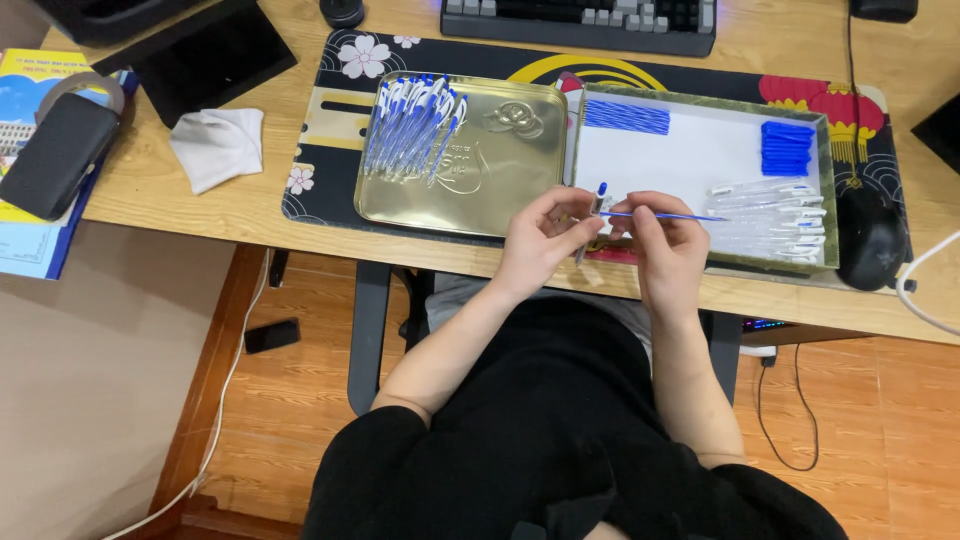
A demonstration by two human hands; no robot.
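Head view: a clear pen barrel (592, 222) is pinched in the closed left hand (540, 238). A thin blue refill (665, 215) is gripped by the right hand (668, 245), fingers shut; its tip is best kept aligned with the barrel's opening.

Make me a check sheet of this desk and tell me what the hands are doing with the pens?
Surface: wooden desk with patterned mat.
Job's things: gold tin lid holding finished pens; white tray with refills, blue caps, clear barrels.
Clutter: white cloth, black case, mouse, keyboard.
Grips: left hand holds pen barrel; right hand holds refill.
Cables: white cable.
Surroundings: wood floor.
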